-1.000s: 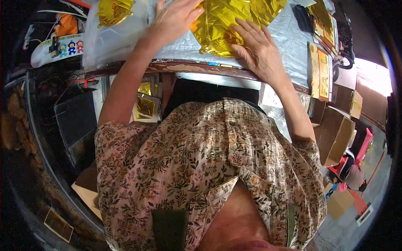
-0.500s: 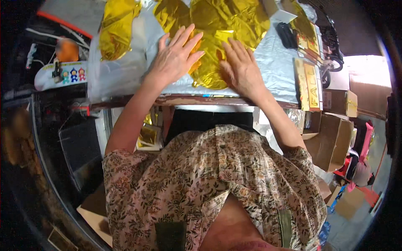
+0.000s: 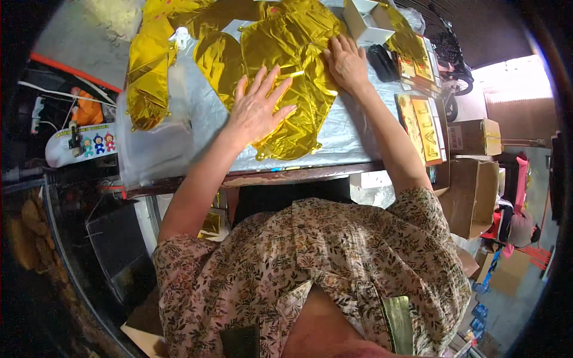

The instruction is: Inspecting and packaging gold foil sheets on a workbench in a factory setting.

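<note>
A flat, crinkled gold foil balloon (image 3: 307, 110) lies on the silvery-covered table (image 3: 352, 137), its rounded lower end near the front edge. My left hand (image 3: 259, 110) rests on its lower left part, fingers spread and holding nothing. Farther up, my right hand (image 3: 348, 64) lies with fingers stretched along the balloon's right edge, also without a grip. Another long gold foil piece (image 3: 148, 74) lies to the left, its far end reaching toward more gold foil at the back.
An open white box (image 3: 368, 22) stands at the back right, beside a black object (image 3: 382, 63). Flat printed packages (image 3: 421, 128) line the table's right side. Cardboard boxes (image 3: 468, 194) stand beyond it. A white board with cartoon figures (image 3: 80, 145) sits left of the table.
My right hand has moved up from the balloon's lower right part to its right edge. The view has shifted, showing more of the table's far side. My left hand stays on the foil.
</note>
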`<state>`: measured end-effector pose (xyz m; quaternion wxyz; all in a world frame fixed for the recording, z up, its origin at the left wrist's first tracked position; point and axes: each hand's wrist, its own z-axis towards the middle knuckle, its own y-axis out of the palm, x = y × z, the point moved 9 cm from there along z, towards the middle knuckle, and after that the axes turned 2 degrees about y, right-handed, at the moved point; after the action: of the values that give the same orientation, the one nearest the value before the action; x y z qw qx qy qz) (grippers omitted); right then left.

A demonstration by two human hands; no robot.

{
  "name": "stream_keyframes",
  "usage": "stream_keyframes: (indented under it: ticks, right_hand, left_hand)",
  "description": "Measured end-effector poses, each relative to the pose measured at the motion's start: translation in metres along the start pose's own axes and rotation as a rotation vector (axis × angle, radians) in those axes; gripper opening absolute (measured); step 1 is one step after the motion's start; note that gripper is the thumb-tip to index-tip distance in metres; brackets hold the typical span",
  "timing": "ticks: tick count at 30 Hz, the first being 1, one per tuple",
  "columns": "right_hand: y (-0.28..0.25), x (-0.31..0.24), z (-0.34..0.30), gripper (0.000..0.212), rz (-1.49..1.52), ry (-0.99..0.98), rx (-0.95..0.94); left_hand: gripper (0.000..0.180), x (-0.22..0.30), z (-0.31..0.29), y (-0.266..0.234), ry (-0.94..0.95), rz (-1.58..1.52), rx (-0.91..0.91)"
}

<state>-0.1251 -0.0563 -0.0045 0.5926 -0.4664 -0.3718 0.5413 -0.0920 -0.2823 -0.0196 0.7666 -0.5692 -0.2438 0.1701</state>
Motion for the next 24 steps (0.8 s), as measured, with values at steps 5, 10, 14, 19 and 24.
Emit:
stream_keyframes:
  ticks: [5,10,14,19,24]
  right_hand:
    - [0.014,0.036,0.049,0.046,0.139,-0.092,0.248]
    - [0.045,0.033,0.125,0.055,0.038,-0.141,-0.057]
    - [0.055,0.046,0.158,0.059,-0.085,-0.216,-0.084]
    - [0.067,0.048,0.171,0.052,0.094,-0.326,-0.164]
    - [0.083,0.065,0.192,0.048,-0.066,-0.078,-0.303]
  left_hand:
    - [0.065,0.009,0.008,-0.004,0.027,-0.027,-0.001]
    - [0.066,0.006,0.005,-0.006,0.014,-0.036,-0.006]
    - [0.066,0.011,0.008,-0.010,0.034,-0.029,0.028]
    - [0.066,0.008,0.004,-0.010,0.012,-0.069,-0.010]
    - [0.066,0.010,0.010,-0.010,0.030,-0.083,0.005]
